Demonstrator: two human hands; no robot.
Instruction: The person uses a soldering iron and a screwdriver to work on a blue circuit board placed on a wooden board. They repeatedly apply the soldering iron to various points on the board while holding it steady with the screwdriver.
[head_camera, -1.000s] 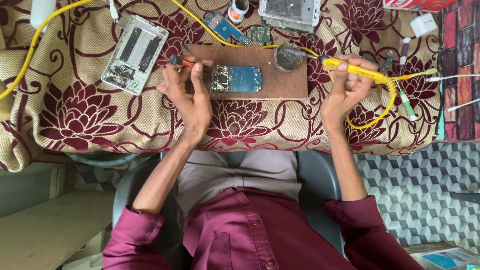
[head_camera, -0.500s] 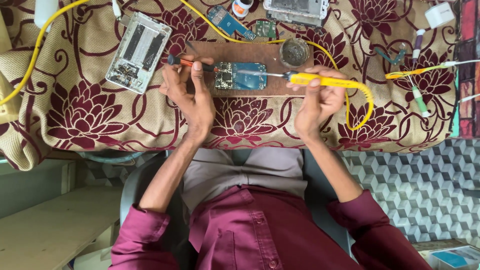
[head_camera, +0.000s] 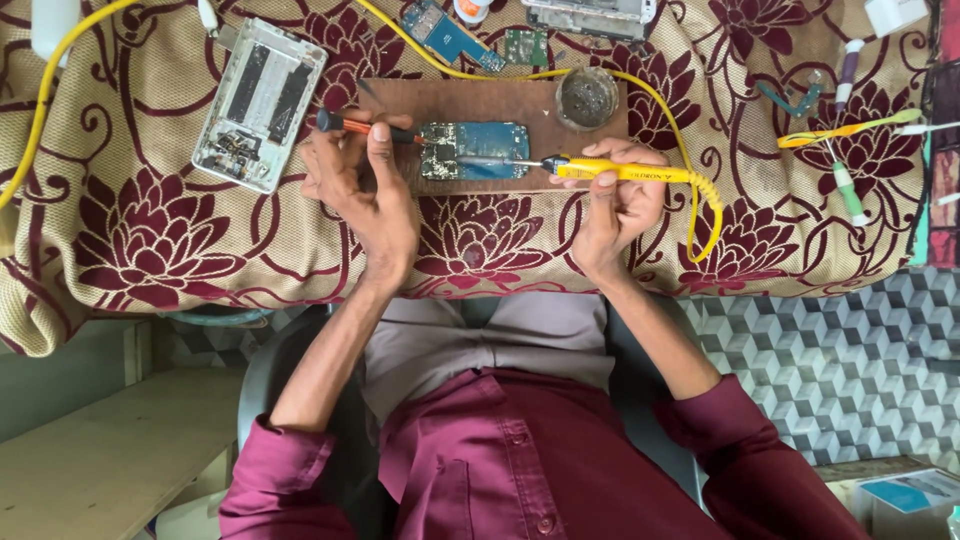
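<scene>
Desk (head_camera: 150, 230): floral cloth, wooden board (head_camera: 400, 100) at your 12 o'clock.
Circuit board (head_camera: 475, 150): centred on it.
Left hand (head_camera: 365, 185): gripping a small screwdriver (head_camera: 360, 126).
Right hand (head_camera: 615, 200): has swung the yellow soldering iron (head_camera: 620, 172) in from 2 o'clock; its tip now meets the circuit board.

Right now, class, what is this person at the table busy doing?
A seated person works on a blue circuit board lying on a wooden board. The right hand holds a yellow soldering iron with its tip on the circuit board. The left hand holds a small orange-handled tool at its other end.
</scene>
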